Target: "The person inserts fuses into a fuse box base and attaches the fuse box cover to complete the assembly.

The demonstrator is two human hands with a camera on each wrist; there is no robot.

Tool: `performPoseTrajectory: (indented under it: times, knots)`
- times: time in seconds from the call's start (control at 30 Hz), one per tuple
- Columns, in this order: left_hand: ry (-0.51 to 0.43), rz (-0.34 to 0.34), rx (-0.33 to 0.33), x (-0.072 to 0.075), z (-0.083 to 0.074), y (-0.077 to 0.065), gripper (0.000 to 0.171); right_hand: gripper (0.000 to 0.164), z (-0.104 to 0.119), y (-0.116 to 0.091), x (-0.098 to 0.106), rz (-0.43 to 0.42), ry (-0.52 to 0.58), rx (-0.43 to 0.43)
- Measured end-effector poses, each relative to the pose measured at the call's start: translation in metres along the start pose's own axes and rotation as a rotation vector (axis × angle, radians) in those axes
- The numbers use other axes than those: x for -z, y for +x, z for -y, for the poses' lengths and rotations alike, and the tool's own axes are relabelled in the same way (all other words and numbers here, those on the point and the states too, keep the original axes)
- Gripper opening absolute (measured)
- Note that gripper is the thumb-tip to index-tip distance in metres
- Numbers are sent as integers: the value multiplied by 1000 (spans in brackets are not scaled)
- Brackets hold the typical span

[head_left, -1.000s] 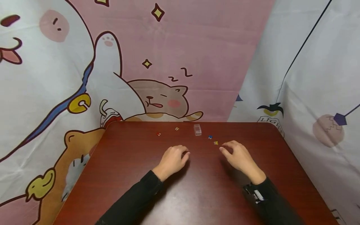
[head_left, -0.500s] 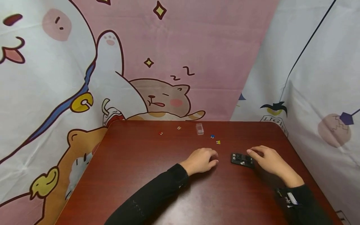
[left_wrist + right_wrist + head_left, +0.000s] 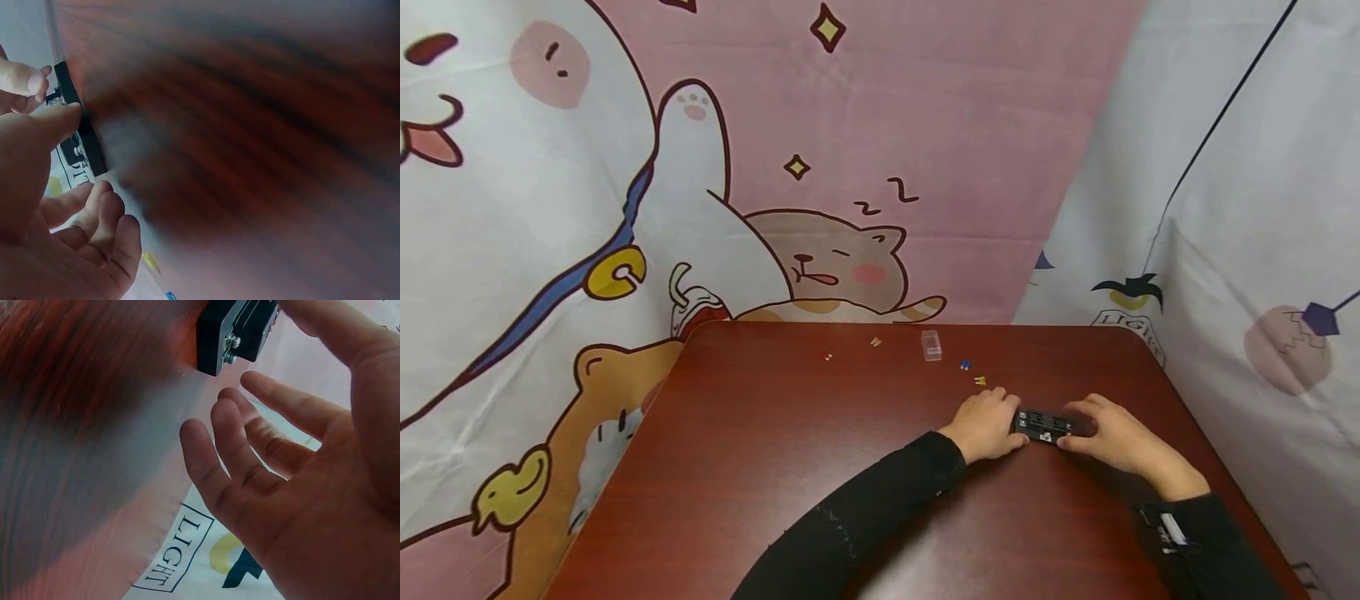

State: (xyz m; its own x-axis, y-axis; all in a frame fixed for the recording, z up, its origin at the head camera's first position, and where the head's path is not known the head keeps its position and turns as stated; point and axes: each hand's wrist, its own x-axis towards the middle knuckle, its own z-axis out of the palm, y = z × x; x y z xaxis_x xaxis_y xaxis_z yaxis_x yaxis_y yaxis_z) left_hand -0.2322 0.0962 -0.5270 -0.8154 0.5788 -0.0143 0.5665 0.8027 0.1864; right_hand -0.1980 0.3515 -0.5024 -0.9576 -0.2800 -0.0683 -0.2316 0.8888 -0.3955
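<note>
A small black rectangular block (image 3: 1043,425) with metal screws along its top is between my two hands on the table. My left hand (image 3: 985,425) is at its left end, thumb near the front corner. In the left wrist view the left thumb (image 3: 62,119) overlaps the block (image 3: 92,144), while loosely bent fingers lie just beyond its end. Around the right end is my right hand (image 3: 1116,437), thumb in front and fingers behind. The right wrist view shows the right fingers (image 3: 228,434) spread and apart from the block (image 3: 215,340).
Behind the hands lie small coloured pieces: yellow (image 3: 980,381), blue (image 3: 965,365), tan (image 3: 876,342) and red (image 3: 827,357). A clear plastic box (image 3: 932,345) stands near the back edge of the brown table (image 3: 760,433). A printed curtain hangs beyond.
My right hand has moved right, and the black block has come into view on the table. The left hand has moved right to the block's left end.
</note>
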Motion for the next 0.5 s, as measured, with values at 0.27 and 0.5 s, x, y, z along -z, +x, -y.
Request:
performPoseTrajectory:
  times: [0.27,0.5]
  knots:
    - [34,9,-9,-2,-1,7,57,60,0,3,-8,11,-12,24]
    - [62,11,-23,-1,-4,10,56,57,0,6,-11,19,-19,27]
